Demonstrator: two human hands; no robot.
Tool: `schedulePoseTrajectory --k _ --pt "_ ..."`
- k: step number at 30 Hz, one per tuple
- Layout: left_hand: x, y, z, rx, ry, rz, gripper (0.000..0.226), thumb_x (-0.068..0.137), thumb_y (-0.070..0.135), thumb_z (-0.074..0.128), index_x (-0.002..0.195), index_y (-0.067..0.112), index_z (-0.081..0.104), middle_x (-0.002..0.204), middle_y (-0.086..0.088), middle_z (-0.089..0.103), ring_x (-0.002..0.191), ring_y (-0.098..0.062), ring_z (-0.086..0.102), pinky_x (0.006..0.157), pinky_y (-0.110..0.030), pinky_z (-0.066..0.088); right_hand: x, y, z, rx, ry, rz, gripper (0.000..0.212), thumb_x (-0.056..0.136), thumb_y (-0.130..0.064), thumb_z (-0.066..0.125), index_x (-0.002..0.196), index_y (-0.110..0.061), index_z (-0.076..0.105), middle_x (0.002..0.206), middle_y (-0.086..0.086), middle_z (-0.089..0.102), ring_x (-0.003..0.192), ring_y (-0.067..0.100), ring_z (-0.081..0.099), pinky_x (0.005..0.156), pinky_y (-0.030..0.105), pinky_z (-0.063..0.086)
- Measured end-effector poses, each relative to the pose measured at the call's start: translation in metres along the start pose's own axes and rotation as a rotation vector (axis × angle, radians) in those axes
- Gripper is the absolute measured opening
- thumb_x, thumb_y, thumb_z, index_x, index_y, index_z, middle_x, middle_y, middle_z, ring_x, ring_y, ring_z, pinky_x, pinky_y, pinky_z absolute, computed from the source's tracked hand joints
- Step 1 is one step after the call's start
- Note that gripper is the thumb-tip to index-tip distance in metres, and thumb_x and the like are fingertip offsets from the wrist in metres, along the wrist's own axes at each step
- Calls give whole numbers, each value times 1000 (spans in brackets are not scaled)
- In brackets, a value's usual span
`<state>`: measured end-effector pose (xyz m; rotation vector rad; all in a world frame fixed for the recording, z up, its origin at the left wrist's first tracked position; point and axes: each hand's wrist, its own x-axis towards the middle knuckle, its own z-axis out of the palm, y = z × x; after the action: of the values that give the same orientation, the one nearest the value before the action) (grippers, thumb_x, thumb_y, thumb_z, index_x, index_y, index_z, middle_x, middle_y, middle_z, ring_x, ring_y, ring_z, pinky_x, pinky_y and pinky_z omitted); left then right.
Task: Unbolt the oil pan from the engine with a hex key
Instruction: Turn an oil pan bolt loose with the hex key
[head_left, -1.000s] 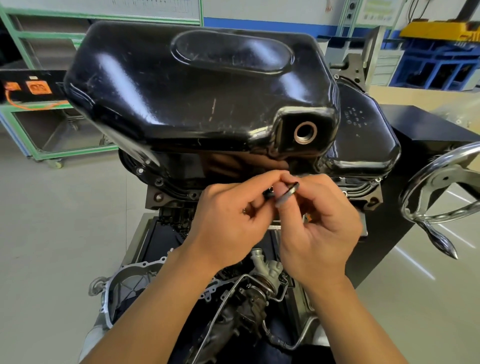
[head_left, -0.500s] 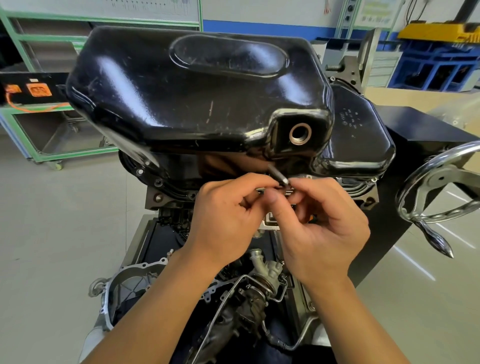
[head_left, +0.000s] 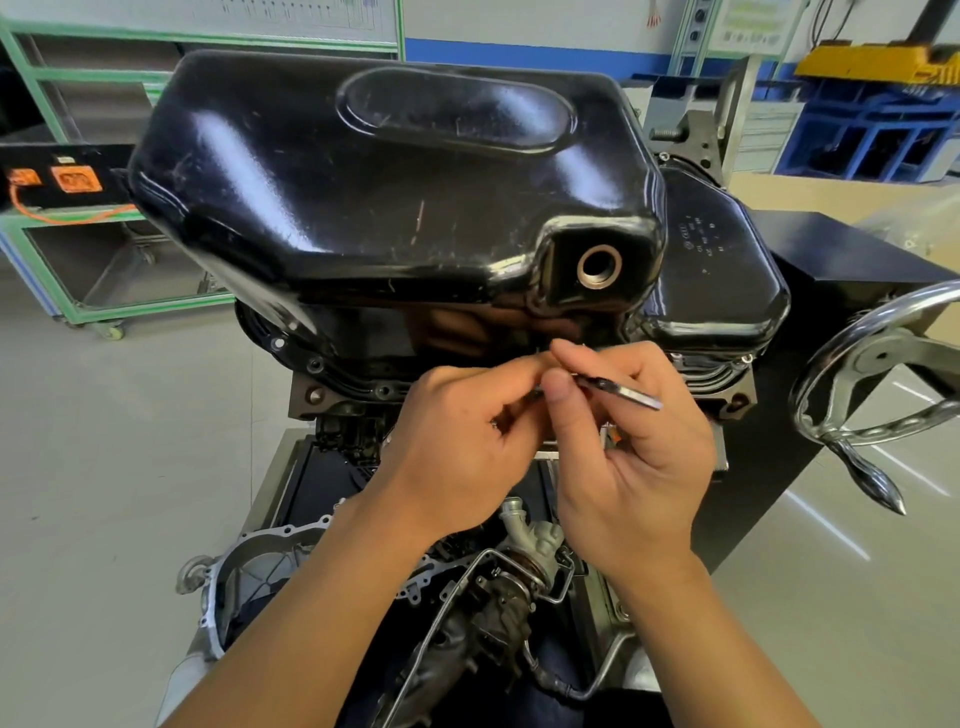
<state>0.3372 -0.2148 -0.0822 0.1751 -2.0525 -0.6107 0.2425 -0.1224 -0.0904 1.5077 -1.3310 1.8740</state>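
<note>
My right grip pinched the slim metal hex key just under the glossy, scratched black oil pan atop the engine. My left grip curled at its near end, hold unclear. Smooth grey floor lay below.

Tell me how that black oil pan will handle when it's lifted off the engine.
The oil pan looks like pressed, painted metal: probably stiff and rather heavy. Its glossy skin may be slippery. It is wide and bulky, so likely awkward one-handed.
</note>
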Motion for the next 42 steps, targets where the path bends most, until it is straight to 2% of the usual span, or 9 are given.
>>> schedulePoseTrajectory --k 5,12,20,23,29,31,34,39,42 --pt "-1 -1 3 -7 76 11 18 95 8 64 108 12 77 77 25 66 64 12 60 59 -12 47 0 0 -2 -40 19 10 22 90 -7 69 112 -5 66 81 5 59 73 10 54 72 15 42" --pt "-2 0 7 -7 144 -50 8 86 5 74 91 9 79 64 -1 68 57 -21 65 48 -41 51 -2 3 -1 -28 123 -7 21 81 -2 82 91 -15 69 79 -4 65 65 11 57 65 20 43" --pt "-2 4 3 1 100 23 24 95 15 63 116 16 74 54 16 52 46 -1 49 52 -15 44 -2 -1 0 -31 51 -7 13 91 2 67 102 -3 70 85 2 67 81 12 63 77 18 46" --pt "-1 5 3 -14 68 31 17 97 12 60 97 20 74 60 28 45 51 7 49 54 -9 37 -4 -2 1 -45 8 -4 18 91 5 64 107 8 70 84 6 65 80 10 59 77 16 43" --pt "-3 8 9 -79 183 -29 17 88 -3 71 98 9 78 79 12 73 73 1 70 60 -22 56 -4 -3 0 -57 64 -5 17 88 -8 74 103 -2 69 81 7 67 75 15 62 72 21 48" --pt "-2 10 12 -48 213 -41 14 85 -2 69 88 9 78 68 17 67 62 1 65 53 -21 52 -2 -2 0 -46 95 17 12 86 -7 78 96 -9 70 79 2 67 70 13 61 66 21 46" --pt "0 11 12 -52 223 -59 13 85 1 70 87 12 77 58 3 65 51 -12 61 46 -32 51 -2 -1 -1 -52 95 2 11 86 -2 76 90 -12 72 78 0 68 72 12 62 67 20 47" --pt "3 9 3 -78 115 -2 29 87 13 66 114 21 72 53 15 52 42 -4 45 51 -7 36 -3 2 0 -62 25 4 16 93 -1 65 106 3 73 84 -1 65 78 9 61 77 16 44" --pt "3 5 -3 -76 7 3 26 93 17 62 117 18 73 53 16 51 44 -6 49 50 -13 39 -3 2 1 -39 11 12 22 93 0 57 113 1 66 84 -5 59 78 5 55 77 14 40"
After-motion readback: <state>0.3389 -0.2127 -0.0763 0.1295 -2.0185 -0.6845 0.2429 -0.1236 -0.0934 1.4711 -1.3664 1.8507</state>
